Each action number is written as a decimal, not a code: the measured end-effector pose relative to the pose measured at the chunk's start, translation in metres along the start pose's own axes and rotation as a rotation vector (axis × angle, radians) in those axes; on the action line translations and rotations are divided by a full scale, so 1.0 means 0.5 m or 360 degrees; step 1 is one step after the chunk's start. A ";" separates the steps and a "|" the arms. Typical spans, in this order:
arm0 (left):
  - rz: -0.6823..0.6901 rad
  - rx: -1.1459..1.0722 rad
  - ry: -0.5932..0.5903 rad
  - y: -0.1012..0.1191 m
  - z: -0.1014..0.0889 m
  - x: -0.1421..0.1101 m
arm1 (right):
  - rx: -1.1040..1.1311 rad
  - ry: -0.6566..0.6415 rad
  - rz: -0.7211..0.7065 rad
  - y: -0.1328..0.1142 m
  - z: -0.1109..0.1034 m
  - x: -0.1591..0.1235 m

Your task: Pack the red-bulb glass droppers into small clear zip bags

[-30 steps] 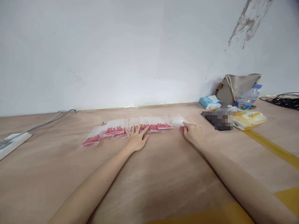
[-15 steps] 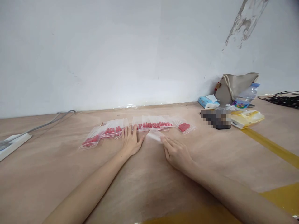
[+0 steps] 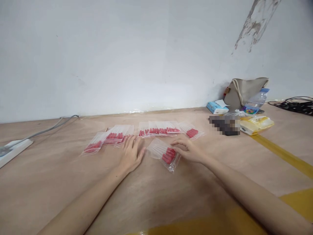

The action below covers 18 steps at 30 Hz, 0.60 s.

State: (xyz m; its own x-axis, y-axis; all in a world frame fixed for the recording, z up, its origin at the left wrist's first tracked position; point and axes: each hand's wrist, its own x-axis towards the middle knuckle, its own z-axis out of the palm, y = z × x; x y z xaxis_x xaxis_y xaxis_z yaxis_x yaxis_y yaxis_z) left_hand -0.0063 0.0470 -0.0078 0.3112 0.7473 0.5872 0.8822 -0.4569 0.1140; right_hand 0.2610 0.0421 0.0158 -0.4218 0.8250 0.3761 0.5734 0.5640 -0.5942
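A clear zip bag with small red pieces (image 3: 168,155) lies slantwise on the tabletop in front of me. At its right side my right hand (image 3: 188,150) has its fingers loosely curved and apart, fingertips over the bag's upper edge. My left hand (image 3: 130,154) rests flat with spread fingers, its fingertips on a similar bag (image 3: 119,143) in the left group. More such bags lie left of it, among them one bag (image 3: 94,146) at the far left. Beyond both hands, overlapping bags (image 3: 154,130) form a row, with another bag (image 3: 192,133) at its right end.
To the right are a blue tissue pack (image 3: 217,107), a grey bag (image 3: 244,93), a dark blurred-out object (image 3: 223,126), a yellow-white packet (image 3: 256,124) and black cables (image 3: 293,105). A white power strip (image 3: 17,150) lies left. The wall (image 3: 122,58) stands behind.
The bag under my right hand has come down flat and nearer, its red pieces now visible. My right hand has loosened its pinch. My left hand has shifted slightly left and towards me.
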 end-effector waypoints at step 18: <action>0.0478 -0.0664 -0.0331 0.058 -0.035 -0.038 | 0.0399 -0.0143 -0.0340 0.023 0.039 -0.055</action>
State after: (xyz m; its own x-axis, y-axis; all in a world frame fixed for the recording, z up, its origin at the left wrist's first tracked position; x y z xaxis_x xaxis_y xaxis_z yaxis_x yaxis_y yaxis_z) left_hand 0.0070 0.0109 -0.0016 0.6281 0.6149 0.4769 0.5420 -0.7854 0.2988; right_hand 0.2653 0.0253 -0.0152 -0.5805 0.6765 0.4531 0.2798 0.6883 -0.6693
